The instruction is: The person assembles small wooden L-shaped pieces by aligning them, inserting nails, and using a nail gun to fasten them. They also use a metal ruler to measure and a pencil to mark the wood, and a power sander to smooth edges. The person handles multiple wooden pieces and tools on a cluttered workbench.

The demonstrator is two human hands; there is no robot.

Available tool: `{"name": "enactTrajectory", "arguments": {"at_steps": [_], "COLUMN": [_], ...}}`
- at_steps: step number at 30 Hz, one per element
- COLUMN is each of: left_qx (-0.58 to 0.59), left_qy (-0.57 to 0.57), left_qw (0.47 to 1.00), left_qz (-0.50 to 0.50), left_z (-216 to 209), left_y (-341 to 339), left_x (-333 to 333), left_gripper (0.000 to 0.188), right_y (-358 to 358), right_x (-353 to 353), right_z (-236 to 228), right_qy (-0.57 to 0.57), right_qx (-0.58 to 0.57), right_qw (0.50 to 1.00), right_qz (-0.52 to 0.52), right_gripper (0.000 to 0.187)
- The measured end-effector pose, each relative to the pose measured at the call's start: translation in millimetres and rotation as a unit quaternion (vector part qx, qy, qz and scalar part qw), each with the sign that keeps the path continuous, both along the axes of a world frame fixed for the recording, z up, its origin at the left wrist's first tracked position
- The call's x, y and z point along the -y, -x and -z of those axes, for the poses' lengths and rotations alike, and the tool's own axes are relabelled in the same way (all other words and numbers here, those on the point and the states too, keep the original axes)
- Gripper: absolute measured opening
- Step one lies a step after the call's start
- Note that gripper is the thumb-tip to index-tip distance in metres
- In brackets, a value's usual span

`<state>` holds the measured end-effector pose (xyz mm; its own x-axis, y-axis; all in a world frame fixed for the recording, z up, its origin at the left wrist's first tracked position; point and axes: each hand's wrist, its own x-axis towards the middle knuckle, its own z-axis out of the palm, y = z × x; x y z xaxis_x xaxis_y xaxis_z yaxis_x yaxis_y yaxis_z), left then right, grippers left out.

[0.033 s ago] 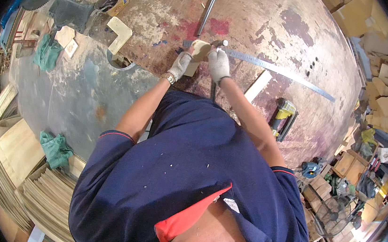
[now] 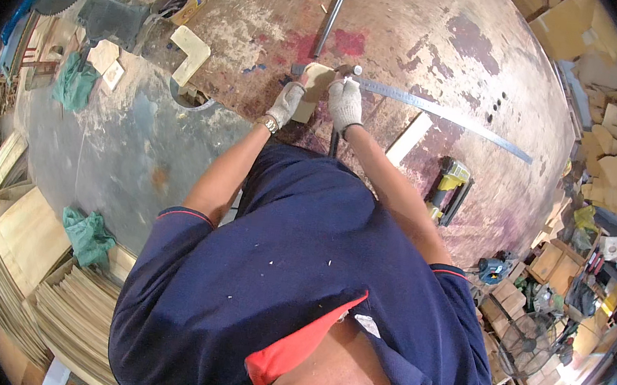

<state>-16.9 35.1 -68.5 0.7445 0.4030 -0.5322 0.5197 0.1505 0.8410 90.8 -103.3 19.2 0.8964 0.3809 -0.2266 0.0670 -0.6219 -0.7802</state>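
Scuffed, paint-stained bench [image 2: 406,52] spreads out ahead of you, w/ stacked boards [image 2: 78,311] at lower L. Watch your fingers, I'd say: your L hand [image 2: 285,105] is v. close to the hammer [image 2: 345,69], so a stray knock could catch it. If that hold slackens, the wood [image 2: 309,102] could skid or twist, esp. if it's sitting on the ruler [image 2: 445,111]; can't tell if it's on top or just beside. A bump could shift the ruler too.

Position-wise, the wood is btwn your hands, nearer L: L hand is closed on its left edge, glove touching. Your R hand [image 2: 345,105], also gloved, is just R of it, apparently wrapped round the hammer up by the head, handle poking out below; fingertips are hidden. 2nd hammer [image 2: 332,18] lies beyond, strip [image 2: 409,139] and nail gun [image 2: 449,181] to the R, angled piece [image 2: 190,56] well off L.
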Motion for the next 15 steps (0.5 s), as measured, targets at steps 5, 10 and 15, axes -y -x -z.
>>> {"name": "enactTrajectory", "arguments": {"at_steps": [5, 10, 15], "left_qx": [0.059, 0.059, 0.105], "left_qy": [0.018, 0.086, 0.012], "left_qw": [0.998, 0.994, 0.991], "left_qz": [-0.007, -0.028, 0.083], "left_z": [-46.9, -51.9, -49.8], "left_y": [-16.8, -18.9, -18.7], "left_x": [-0.2, 6.4, 10.8], "left_gripper": [0.067, 0.063, 0.053], "right_y": [6.4, -18.3, -23.3], "right_x": [-1.7, 9.1, 26.6], "right_z": [3.1, -27.6, -75.5], "right_qy": [0.03, -0.112, -0.027], "right_qx": [0.012, -0.198, -0.036], "right_qw": [0.999, 0.974, 0.987], "right_qz": [0.007, 0.016, -0.154], "right_gripper": [0.036, 0.048, 0.05]}}
